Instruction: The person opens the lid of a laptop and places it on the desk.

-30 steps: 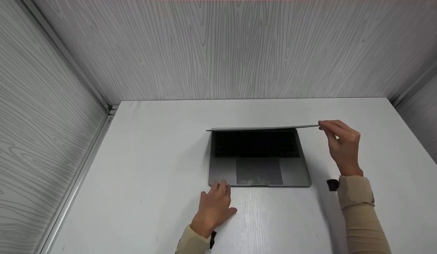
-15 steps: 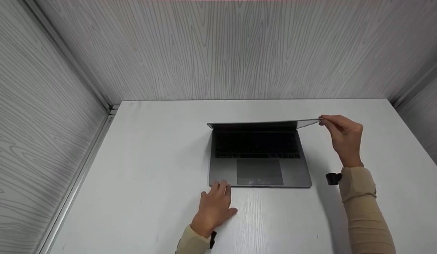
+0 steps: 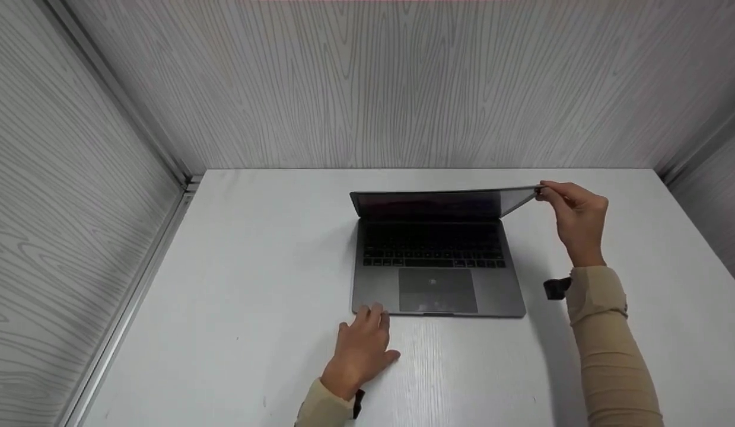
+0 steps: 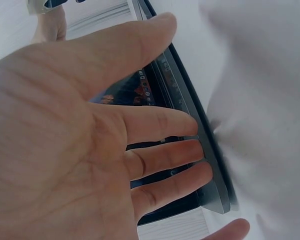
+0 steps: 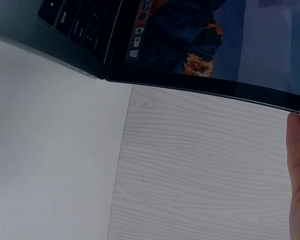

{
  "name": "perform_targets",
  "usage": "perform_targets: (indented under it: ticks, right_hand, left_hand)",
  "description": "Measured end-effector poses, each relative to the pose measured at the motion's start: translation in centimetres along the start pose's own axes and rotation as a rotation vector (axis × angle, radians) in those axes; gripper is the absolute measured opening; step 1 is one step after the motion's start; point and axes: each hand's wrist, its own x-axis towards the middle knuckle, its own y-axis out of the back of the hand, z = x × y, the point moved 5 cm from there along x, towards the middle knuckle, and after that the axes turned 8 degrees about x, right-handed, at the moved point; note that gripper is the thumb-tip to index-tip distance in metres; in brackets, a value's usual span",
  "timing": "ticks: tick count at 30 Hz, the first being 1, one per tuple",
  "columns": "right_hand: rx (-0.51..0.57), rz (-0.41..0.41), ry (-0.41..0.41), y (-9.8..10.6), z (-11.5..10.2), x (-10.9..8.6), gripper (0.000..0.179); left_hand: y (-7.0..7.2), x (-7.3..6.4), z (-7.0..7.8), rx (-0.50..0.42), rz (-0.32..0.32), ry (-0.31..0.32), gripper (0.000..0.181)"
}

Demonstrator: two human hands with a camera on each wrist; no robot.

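A grey laptop (image 3: 498,293) lies part-open on the white table, its keyboard (image 3: 432,255) and trackpad (image 3: 437,290) facing up. My right hand (image 3: 581,222) pinches the top right corner of its raised screen (image 3: 429,204) between thumb and fingers. In the right wrist view the lit screen (image 5: 270,45) shows a dark, rocky wallpaper, with my fingers (image 5: 297,155) at its edge. My left hand (image 3: 362,350) rests fingertips on the front left edge of the base, thumb spread to the side. Extended fingers (image 4: 165,155) overlap the laptop in the left wrist view.
The white table (image 3: 272,267) extends around the laptop on all sides. A wood-grain back wall (image 3: 403,89) stands behind it, with a similar side wall (image 3: 76,207) at the left. A small black device (image 3: 557,289) sits at my right wrist.
My right hand has moved up and back with the screen's corner, tilting the lid wider open. More of the keyboard and the screen's inner face shows. The left hand has stayed in place.
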Motion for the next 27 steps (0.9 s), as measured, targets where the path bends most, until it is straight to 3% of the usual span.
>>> perform_targets:
  ticks: [11, 19, 27]
  right_hand:
    - [0.019, 0.026, -0.058, -0.3, 0.6, 1.3, 0.012]
    - [0.126, 0.061, -0.152, -0.6, 2.1, 1.9, 0.013]
    - [0.156, 0.075, -0.212, -1.6, 3.4, 2.2, 0.015]
  left_hand:
    - [-0.1, 0.0, 0.0, -0.011, -0.001, 0.008, 0.067]
    - [-0.3, -0.1, -0.1, -0.027, -0.026, 0.014, 0.067]
    - [-0.4, -0.2, -0.2, -0.041, -0.031, 0.025, 0.065]
